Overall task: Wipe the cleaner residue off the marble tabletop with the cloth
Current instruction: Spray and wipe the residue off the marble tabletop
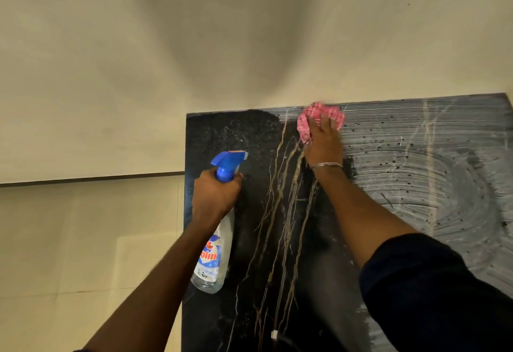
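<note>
The black marble tabletop [261,240] with tan veins fills the lower right. Its left part looks dark and clean, while whitish cleaner residue [433,179] in curved streaks covers the right part. My right hand [323,143] presses a crumpled pink checked cloth [313,119] onto the marble near the far edge, at the border between the clean and streaked areas; its fingers lie over the cloth. My left hand [215,194] grips the neck of a clear spray bottle [213,257] with a blue trigger head, standing near the table's left edge.
A plain cream wall [222,32] rises directly behind the table's far edge. Pale floor tiles [83,240] lie left of the table. A small white clip on a dark cable [274,335] sits near the front of the tabletop.
</note>
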The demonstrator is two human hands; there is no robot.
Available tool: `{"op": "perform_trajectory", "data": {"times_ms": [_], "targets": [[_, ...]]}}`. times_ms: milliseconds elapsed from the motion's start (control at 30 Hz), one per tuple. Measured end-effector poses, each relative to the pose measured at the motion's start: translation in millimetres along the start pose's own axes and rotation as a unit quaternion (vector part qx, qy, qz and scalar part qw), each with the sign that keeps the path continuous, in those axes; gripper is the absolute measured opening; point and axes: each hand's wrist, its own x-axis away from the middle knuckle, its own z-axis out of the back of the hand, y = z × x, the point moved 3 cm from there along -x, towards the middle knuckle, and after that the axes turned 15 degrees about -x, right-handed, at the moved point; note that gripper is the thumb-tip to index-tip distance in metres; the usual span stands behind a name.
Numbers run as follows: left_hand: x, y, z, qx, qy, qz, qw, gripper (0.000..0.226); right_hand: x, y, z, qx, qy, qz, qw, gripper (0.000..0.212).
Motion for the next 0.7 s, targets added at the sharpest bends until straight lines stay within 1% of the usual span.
{"op": "perform_trajectory", "data": {"times_ms": [67,100,133,200,233,300,367,433,500,600,700], "targets": [[-2,-2,1,0.006,0.005,0.005,1.000,0.016,-2,-13,-7,-0.012,0.015,-0.063,0.998,0.080],[-3,-3,1,0.011,0.006,0.006,1.000,0.016,-1,-24,-11,-0.013,0.021,-0.075,0.997,0.081],[-2,-3,2,0.015,0.007,0.006,1.000,0.014,0,-37,-19,-0.009,0.021,-0.064,0.998,0.082],[-1,-3,3,0.019,0.008,0.004,1.000,0.013,0,-67,-37,0.007,-0.003,0.006,1.000,0.087],[-1,-4,3,0.017,0.010,0.004,1.000,0.012,1,-85,-45,0.014,-0.029,0.048,0.998,0.088],[-2,-5,4,0.012,0.015,0.014,1.000,0.013,4,-116,-60,0.034,-0.083,0.126,0.988,0.084],[-4,-7,4,0.016,0.015,0.025,0.999,0.015,4,-131,-64,0.046,-0.113,0.184,0.975,0.078],[-7,-9,5,0.018,0.011,0.027,0.999,0.015,0,-123,-57,0.054,-0.123,0.215,0.967,0.078],[-9,-10,5,0.018,0.004,0.022,1.000,0.013,-6,-97,-46,0.062,-0.122,0.216,0.967,0.083],[-11,-7,4,0.013,-0.001,0.011,1.000,0.013,-11,-49,-23,0.032,-0.064,0.159,0.985,0.083],[-10,0,3,0.012,0.001,0.002,1.000,0.012,-17,-5,1,0.029,-0.043,0.102,0.993,0.082]]}}
